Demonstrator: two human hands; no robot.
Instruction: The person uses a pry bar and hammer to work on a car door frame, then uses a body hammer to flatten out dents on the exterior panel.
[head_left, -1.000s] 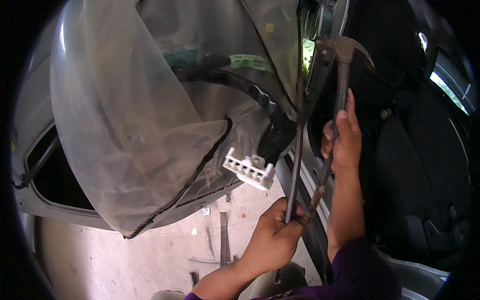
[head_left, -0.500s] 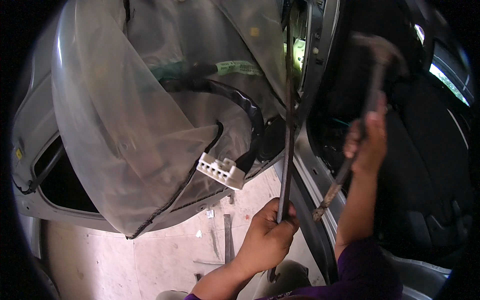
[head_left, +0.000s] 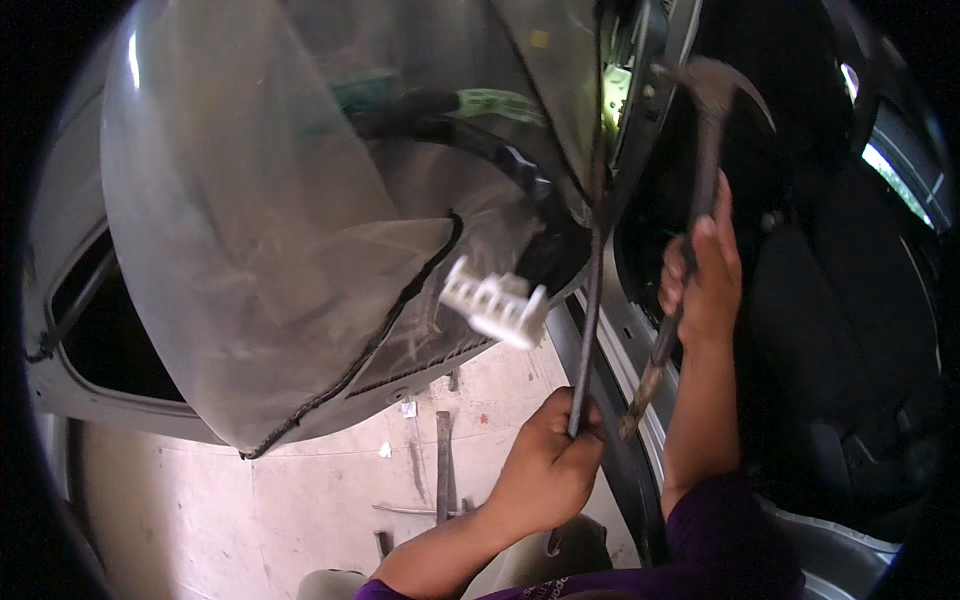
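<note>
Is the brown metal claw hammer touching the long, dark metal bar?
Apart. The head view shows a gap between the hammer in the right hand and the bar in the left hand.

Two hands (head_left: 548,465), one hammer (head_left: 709,150), one gripped rod (head_left: 594,290), one white connector (head_left: 497,303) and one car door (head_left: 140,413) are counted here.

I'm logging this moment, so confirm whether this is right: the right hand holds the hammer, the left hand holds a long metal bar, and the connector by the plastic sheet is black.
Not quite: the connector by the plastic sheet is white, not black, as the head view shows. The right hand does hold the hammer, and the left hand a long metal bar.
</note>
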